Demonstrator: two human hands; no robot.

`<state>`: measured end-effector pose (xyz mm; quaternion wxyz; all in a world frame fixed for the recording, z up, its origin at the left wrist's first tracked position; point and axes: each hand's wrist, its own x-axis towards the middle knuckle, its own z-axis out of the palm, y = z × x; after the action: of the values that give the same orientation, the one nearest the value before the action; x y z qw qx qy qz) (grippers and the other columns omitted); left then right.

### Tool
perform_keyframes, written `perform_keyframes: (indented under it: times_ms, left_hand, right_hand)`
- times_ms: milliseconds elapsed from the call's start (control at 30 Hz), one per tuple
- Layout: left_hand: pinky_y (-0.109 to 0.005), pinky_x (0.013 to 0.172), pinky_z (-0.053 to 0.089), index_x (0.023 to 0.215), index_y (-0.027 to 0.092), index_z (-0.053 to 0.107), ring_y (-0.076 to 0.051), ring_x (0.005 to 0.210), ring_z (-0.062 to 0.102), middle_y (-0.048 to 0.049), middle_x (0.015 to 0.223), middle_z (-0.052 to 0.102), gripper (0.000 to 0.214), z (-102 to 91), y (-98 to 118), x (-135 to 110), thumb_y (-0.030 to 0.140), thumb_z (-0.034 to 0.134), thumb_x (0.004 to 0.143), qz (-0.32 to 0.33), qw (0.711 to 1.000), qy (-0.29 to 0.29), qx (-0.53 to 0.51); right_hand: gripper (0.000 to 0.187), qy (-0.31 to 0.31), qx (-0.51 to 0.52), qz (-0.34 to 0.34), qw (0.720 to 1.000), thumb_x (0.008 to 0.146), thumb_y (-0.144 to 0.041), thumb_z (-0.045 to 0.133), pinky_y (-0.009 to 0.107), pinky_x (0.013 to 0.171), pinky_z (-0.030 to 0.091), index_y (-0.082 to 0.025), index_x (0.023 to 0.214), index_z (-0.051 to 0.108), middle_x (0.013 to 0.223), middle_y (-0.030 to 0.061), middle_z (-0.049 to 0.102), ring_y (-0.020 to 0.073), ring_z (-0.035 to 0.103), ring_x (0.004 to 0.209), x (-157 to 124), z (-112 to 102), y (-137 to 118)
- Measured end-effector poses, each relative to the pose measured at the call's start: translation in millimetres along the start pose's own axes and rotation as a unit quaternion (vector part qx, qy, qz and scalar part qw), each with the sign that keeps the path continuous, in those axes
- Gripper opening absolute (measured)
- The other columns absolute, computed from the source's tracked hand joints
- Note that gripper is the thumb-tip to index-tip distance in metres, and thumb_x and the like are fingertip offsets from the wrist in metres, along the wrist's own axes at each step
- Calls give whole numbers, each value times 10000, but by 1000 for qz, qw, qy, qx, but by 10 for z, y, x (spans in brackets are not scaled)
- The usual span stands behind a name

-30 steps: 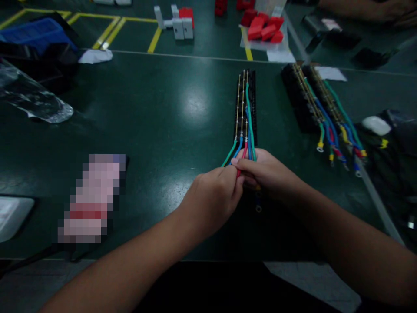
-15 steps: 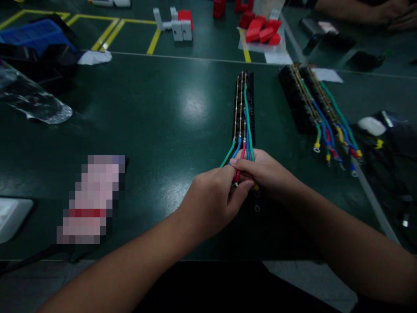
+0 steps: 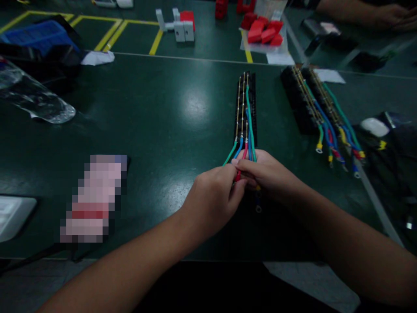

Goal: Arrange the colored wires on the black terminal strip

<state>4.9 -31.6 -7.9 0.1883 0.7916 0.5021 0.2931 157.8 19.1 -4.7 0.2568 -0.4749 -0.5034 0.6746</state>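
A long black strip with brass rails [image 3: 243,108] lies on the green table, pointing away from me. Green, blue and red wires [image 3: 252,130] come off its near end and run into my hands. My left hand [image 3: 216,195] is closed around the wires' ends, close to a red sleeved tip [image 3: 237,176]. From the other side my right hand [image 3: 263,171] pinches the same bundle, its thumb lying over the wires. Below it hangs a ring terminal [image 3: 258,208] with a blue sleeve. My fingers hide most of the wire ends.
Two similar wired strips [image 3: 304,100] lie to the right. A phone-like slab [image 3: 94,200], blurred out, lies at left, near clear plastic wrap [image 3: 39,95] and a blue bin [image 3: 39,37]. Red parts [image 3: 265,32] sit on a bag at the back; another person's hands [image 3: 391,17] are far right.
The whole view has shifted slightly to the right. My left thumb has drawn in toward the wires, and the red tip's metal end no longer shows. Both hands keep their hold.
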Motion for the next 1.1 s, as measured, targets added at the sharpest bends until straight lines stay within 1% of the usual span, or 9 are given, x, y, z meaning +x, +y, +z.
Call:
perform_keyframes:
  times_ms: [533,733,1100]
  left_hand:
    - [-266,560,386,789,164,567,-123,570,533,4,656,606,110,18,-18,17,229,555,877,-3,1000,15,-3]
    - [-267,566,395,794,161,572,-124,571,535,4,653,603,104,19,-19,21,221,556,877,-6,1000,8,-2]
    - [-272,568,410,844,160,565,-142,610,564,-9,686,614,80,37,-32,20,226,544,885,17,1000,-9,11]
  right_hand:
    - [228,-3,2,-1,1000,815,-241,574,194,372,267,-176,614,488,443,-57,425,62,362,376,-5,11,-5]
    - [239,-11,6,-4,1000,826,-252,566,192,370,267,-177,613,488,440,-59,422,61,358,371,0,6,9]
    - [220,-3,1,-6,1000,812,-241,570,195,367,262,-178,615,493,451,-55,442,61,362,373,4,11,17]
